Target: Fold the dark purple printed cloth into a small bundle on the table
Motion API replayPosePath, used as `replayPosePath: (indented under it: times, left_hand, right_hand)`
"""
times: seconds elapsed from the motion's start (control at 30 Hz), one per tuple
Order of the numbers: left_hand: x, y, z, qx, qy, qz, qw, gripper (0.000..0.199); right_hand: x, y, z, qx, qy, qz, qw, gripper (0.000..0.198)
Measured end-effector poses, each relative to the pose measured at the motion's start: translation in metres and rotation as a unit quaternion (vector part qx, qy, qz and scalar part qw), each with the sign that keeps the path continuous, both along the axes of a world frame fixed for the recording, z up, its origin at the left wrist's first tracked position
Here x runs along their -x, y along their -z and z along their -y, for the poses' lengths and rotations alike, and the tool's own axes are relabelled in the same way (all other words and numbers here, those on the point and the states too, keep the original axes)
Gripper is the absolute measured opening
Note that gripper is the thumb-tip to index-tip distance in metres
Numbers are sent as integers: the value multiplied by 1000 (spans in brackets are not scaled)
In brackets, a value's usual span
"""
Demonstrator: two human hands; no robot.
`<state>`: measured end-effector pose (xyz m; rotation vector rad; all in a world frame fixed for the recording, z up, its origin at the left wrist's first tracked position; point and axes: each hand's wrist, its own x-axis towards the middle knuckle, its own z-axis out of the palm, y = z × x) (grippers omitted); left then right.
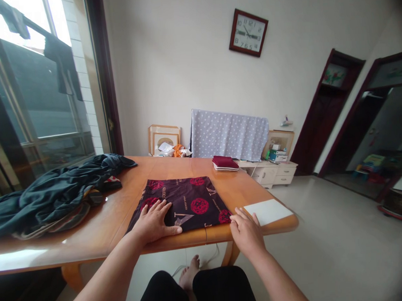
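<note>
A dark cloth (pixel 189 195) with red round motifs and pale lettering lies flat, folded into a near rectangle, at the front edge of the wooden table (pixel 181 167). My left hand (pixel 156 223) rests palm down on its near left part, fingers spread and thumb out to the right. At the near right corner, my right hand (pixel 247 230) touches the cloth with its fingertips; its fingers are loosely bent and the thumb stands apart. Just beyond that hand lies a white sheet (pixel 268 212), on the table's right end.
A heap of dark clothes (pixel 66 187) covers the table's left side. A folded maroon stack (pixel 224 162) sits at the far edge. Behind stand a dotted grey cover (pixel 228 133), picture frames (pixel 163 139) and a white cabinet (pixel 278 173). My knees (pixel 223 287) are below the front edge.
</note>
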<state>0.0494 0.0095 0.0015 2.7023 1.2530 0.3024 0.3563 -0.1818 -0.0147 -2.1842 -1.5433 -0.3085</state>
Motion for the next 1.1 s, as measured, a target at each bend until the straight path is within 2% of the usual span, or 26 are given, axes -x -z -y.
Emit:
replayPosePath:
  times: [0.1,0.2,0.3,0.43,0.6,0.7,0.8,0.93,1.0,1.1]
  left_hand:
    - [0,-1,1,0,-2,0,1000,112]
    - [0,-3,3,0,-6,0,1000,112]
    - [0,-5,5,4,-6,-2,1000,112]
    - [1,-9,9,16,-9,2,1000,111]
    - [-5,-13,4,-3,-39,44,998,89]
    - [-6,-7,-7,-35,-68,59,995,80]
    - [-1,6,-18,-37,-106,40,993,85]
    - [6,15,-20,-37,-143,19,989,91]
    - [7,8,-18,-38,-145,15,989,89]
    - [3,-12,-19,-55,-145,15,988,70]
  right_hand:
    - [9,-9,-15,-33,-45,-17,998,43]
    - [20,-9,-28,-10,-89,-18,996,49]
    - [25,-3,-33,45,-82,-19,995,48]
    - [22,-7,-35,58,-62,-25,996,42]
    - [26,-32,-58,18,-114,-36,993,47]
    - [31,-39,-83,1,-157,-39,987,54]
    - [31,-32,-104,17,-171,-40,984,62]
    - [21,-8,-114,111,-158,-53,980,73]
    - [16,1,-113,143,-157,-57,976,75]
    - [11,2,-114,157,-162,-69,972,76]
